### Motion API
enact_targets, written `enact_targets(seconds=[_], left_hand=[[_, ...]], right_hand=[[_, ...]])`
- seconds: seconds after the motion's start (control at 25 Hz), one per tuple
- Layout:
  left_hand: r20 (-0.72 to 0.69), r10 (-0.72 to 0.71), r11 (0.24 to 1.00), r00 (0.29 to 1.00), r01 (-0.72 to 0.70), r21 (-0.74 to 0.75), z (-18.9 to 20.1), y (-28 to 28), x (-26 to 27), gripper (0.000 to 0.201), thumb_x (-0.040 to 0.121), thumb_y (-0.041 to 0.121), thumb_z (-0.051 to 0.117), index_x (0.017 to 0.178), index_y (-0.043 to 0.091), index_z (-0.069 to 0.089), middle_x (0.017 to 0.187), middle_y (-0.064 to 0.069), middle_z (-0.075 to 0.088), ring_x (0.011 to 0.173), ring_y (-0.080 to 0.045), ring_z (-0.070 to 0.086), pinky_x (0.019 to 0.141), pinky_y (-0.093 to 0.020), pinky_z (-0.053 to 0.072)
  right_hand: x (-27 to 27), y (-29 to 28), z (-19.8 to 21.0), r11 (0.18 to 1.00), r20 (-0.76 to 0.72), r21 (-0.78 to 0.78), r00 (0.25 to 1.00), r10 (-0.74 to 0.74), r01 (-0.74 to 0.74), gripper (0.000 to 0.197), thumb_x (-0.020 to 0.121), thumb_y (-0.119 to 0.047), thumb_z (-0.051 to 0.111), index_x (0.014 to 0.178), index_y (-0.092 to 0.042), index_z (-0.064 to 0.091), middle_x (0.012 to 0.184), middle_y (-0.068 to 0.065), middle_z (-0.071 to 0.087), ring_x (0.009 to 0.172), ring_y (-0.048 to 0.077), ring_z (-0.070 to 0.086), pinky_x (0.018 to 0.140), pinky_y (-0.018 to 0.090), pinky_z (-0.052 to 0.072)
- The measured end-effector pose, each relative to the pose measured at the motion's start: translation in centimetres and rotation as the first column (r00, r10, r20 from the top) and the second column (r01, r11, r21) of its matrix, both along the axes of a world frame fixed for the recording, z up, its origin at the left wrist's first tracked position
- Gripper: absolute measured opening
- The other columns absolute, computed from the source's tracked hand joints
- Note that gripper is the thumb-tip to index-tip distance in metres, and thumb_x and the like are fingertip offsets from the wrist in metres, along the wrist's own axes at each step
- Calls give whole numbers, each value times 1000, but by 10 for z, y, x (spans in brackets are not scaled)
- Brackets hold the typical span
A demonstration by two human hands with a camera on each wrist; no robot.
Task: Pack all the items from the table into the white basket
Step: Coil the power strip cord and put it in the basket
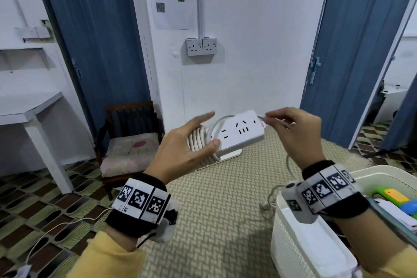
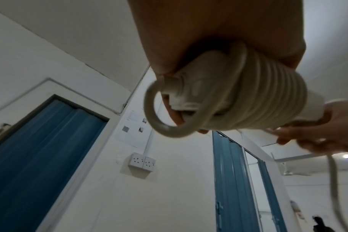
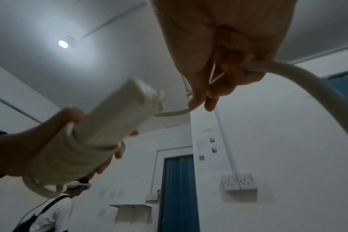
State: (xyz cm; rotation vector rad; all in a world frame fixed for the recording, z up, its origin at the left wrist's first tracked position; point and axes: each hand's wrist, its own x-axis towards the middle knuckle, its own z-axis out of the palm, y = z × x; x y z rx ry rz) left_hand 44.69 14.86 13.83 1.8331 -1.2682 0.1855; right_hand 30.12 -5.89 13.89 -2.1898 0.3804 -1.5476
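A white power strip (image 1: 239, 133) is held in the air above the woven-pattern table (image 1: 216, 198), between the two hands and well above the table surface. Its near end is gripped by the left hand (image 1: 182, 151): the thumb is pressed on the socket face, and the fingers are curled beneath, as is seen from the left wrist view. The white cable (image 1: 203, 144) is wound in several tight turns around that same end of the strip, so the coil lies inside the left hand's grasp; one loose loop is seen sticking out from the coil in the left wrist view. The socket face is turned upward and toward the head camera, and the strip is tilted, its far end raised toward the right.

The free length of cable is pinched by the right hand (image 1: 297, 133) just beside the far end of the strip, between thumb and curled fingers. From that hand the cable is seen to hang downward, passing beside the right wrist toward the table.

The white basket (image 1: 300, 232) is placed at the right edge of the table, below and beside the right forearm, well apart from the strip. Colourful items (image 1: 397, 196) in green, orange and blue are seen inside it, though they cannot be identified.
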Motion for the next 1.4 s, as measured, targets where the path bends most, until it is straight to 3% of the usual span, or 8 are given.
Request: enact_targets(seconds=[0.12, 0.24, 0.4, 0.68, 0.92, 1.04, 1.16, 1.4], left_hand=[[-54, -39, 997, 998, 35, -69, 7, -4, -6, 64, 77, 64, 49, 135, 64, 24, 101, 6, 63, 88, -14, 62, 82, -35, 54], [-128, -8, 984, 992, -15, -179, 8, -6, -1, 48, 78, 62, 51, 125, 57, 47, 107, 9, 64, 96, -12, 61, 86, -40, 53], [-209, 188, 929, 960, -243, -279, 7, -4, 6, 30, 81, 57, 63, 101, 36, 57, 88, 12, 64, 78, 0, 61, 69, -30, 55], [-20, 95, 994, 995, -96, -42, -8, 1, 6, 80, 46, 80, 66, 113, 38, 54, 101, 21, 59, 92, 2, 56, 78, -26, 51], [341, 61, 998, 938, -65, 1, -11, -9, -17, 77, 55, 71, 70, 116, 26, 57, 102, 14, 62, 87, -6, 58, 75, -32, 51], [393, 81, 997, 916, -82, -13, -13, -11, -21, 71, 56, 60, 70, 116, 24, 58, 98, 11, 62, 82, -11, 59, 72, -35, 50], [476, 97, 993, 874, -118, 14, -14, -8, -18, 75, 57, 68, 62, 117, 24, 58, 100, 11, 61, 84, -12, 58, 72, -32, 47], [458, 106, 994, 883, -107, -24, -19, -12, -28, 71, 66, 79, 57, 113, 26, 61, 95, 13, 62, 81, -8, 58, 71, -29, 49]], right_hand=[[14, 13, -23, 986, -102, 114, 986, 131, -119, 11, 73, -12, 79, 82, -7, 75, 73, -1, 69, 61, -3, 57, 58, 8, 43], [13, 40, -55, 913, -188, 216, 903, 386, -345, 14, 76, -14, 78, 90, -17, 75, 73, -2, 68, 61, 13, 59, 61, 30, 53], [-8, 60, -71, 628, 43, 507, 745, 665, -590, 18, 83, -26, 66, 98, -17, 72, 77, 9, 61, 66, 14, 51, 63, 28, 45], [-15, 69, -27, 916, -79, -236, 946, 315, -325, 21, 88, -14, 56, 94, -2, 72, 78, 2, 48, 72, 0, 43, 68, 5, 34], [4, 64, 0, 891, -114, -448, 993, 23, -72, 26, 90, -33, 51, 87, -19, 73, 84, -1, 52, 84, 13, 43, 75, 29, 30], [3, 52, 3, 960, -218, -275, 976, -10, -52, 32, 87, -49, 52, 102, -25, 68, 104, 0, 54, 98, 14, 45, 81, 28, 34], [5, 45, -3, 951, -291, 113, 905, 309, -288, 19, 88, -42, 56, 95, -25, 63, 94, -2, 58, 87, 11, 55, 76, 30, 45], [14, 48, -16, 956, -81, 120, 958, 277, -266, 16, 90, -22, 62, 75, -19, 58, 78, 0, 59, 78, 16, 56, 70, 31, 47]])
